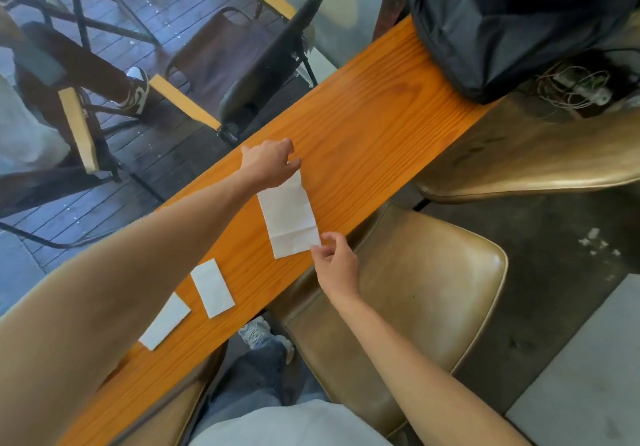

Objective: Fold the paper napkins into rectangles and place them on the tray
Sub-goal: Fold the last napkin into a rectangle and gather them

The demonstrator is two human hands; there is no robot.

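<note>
Nearest my lens, the left arm (104, 272) crosses over the orange bench (363, 116), partly hiding its near stretch. Tan chairs (415, 289) crowd the right edge; a black bag (502, 30) sits on the far end. On mid-bench lies the long napkin (289, 215), its long axis running across the plank. My left hand (268, 165) fingers pinch its far end, right hand (337, 265) fingers pinch its near corner. Two folded napkins (213, 288) lie nearer
</note>
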